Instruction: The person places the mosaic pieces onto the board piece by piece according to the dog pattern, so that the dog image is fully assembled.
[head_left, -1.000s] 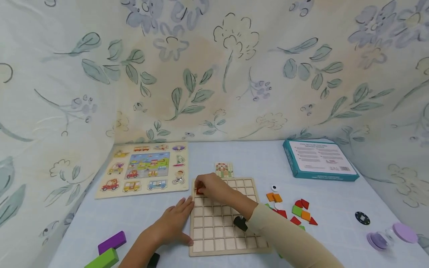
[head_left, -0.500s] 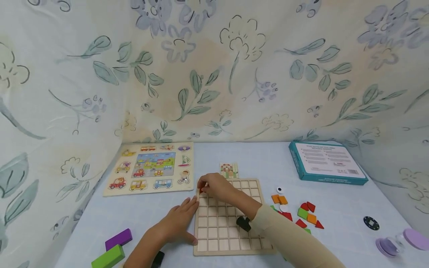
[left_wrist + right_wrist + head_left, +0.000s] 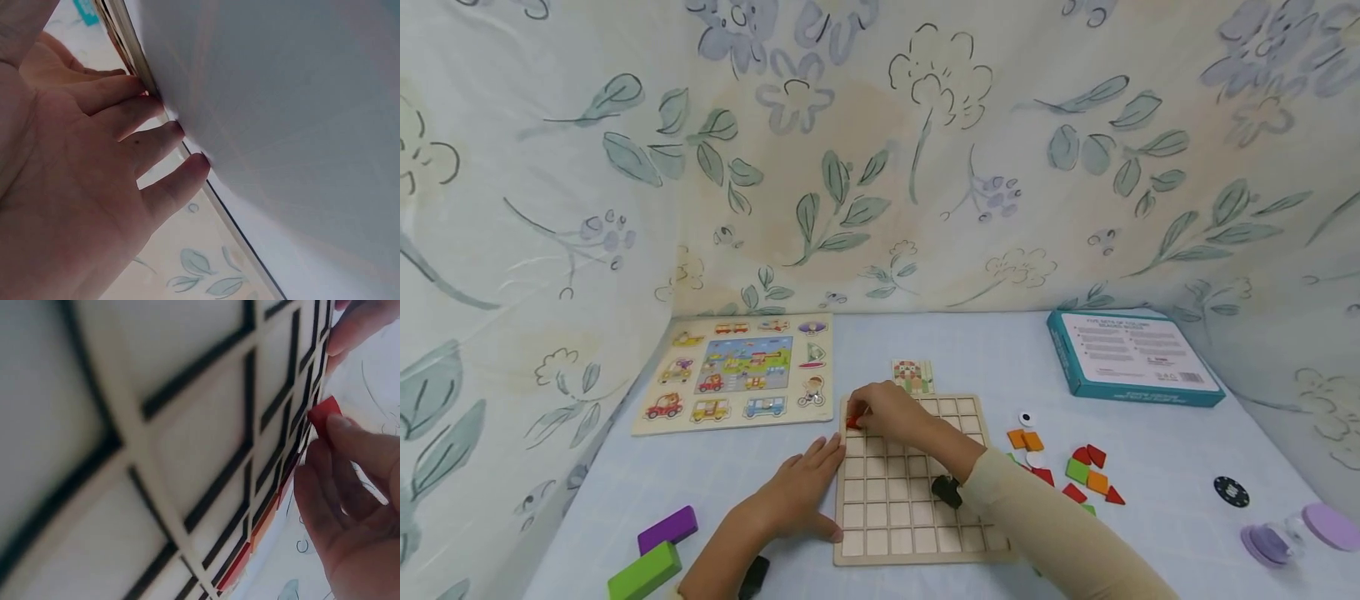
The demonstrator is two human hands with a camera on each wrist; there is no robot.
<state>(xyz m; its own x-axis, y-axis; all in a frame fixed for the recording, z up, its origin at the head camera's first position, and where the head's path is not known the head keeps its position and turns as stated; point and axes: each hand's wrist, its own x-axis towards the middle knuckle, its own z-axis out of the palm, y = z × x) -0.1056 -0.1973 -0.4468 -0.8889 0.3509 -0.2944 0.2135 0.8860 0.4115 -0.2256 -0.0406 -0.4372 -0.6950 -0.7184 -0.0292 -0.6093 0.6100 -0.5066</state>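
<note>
Right hand (image 3: 889, 412): your thumb and fingers are curled into a pinch on a small red piece, reaching across from the right.
Red piece (image 3: 324, 412): between your right thumb and fingers, tilted, at the far left corner of the grid board; you cannot tell from here whether any of it sits inside a cell.
Grid board (image 3: 917, 559): pale wood with square cells, flat in front of you, partly hidden under your right forearm; in the right wrist view, red and orange colours show along one edge.
Left hand (image 3: 797, 492): your fingers are extended and gripping nothing, with fingertips and thumb touching the board's left edge.
Picture card (image 3: 912, 377): just beyond the board's far edge.
Loose pieces (image 3: 1077, 471): red, green, orange and white, scattered right of the board, some partly behind your sleeve (image 3: 1052, 521).
Puzzle board (image 3: 801, 414): vehicle pictures, beyond your left hand.
Blocks: a purple block (image 3: 667, 530) with a green block (image 3: 644, 572) just beside it, left of your left forearm.
Box (image 3: 1138, 354): teal and white, far right.
Black disc (image 3: 1232, 492): near the right side of the tablecloth (image 3: 1157, 550).
</note>
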